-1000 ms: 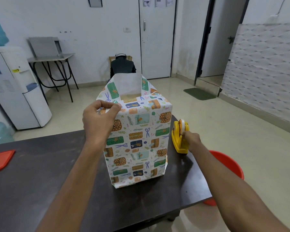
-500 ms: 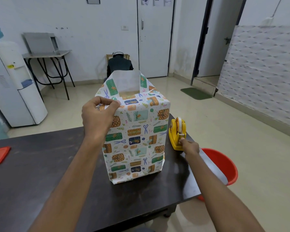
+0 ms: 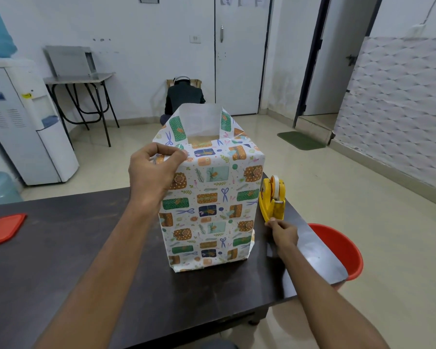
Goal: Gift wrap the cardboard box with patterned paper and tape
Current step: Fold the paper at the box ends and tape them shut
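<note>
So the box (image 3: 203, 139), covered in patterned paper (image 3: 209, 205), stands upright mid-table (image 3: 73, 260). Left hand (image 3: 152, 172) fingers pinch the paper's top edge at the near-left corner. Right hand (image 3: 283, 231) fingers pinch the near tip of the yellow tape dispenser (image 3: 273, 200) just beside it.

Cardboard box (image 3: 203, 139) upright on dark table (image 3: 86, 260), sides covered in patterned paper (image 3: 209, 205). Top not closed: bare cardboard shows in gap, far paper flap standing up, white side toward wearer. Left hand (image 3: 154, 170) pinches paper at near-left top corner. Right hand (image 3: 283, 231) pinches near tip of yellow tape dispenser (image 3: 272, 200), which sits just right of box. Tape strip between fingers: cannot tell. Red bucket (image 3: 342, 248) on floor beyond table's right edge. Red lid (image 3: 3, 229) at table's far left.
</note>
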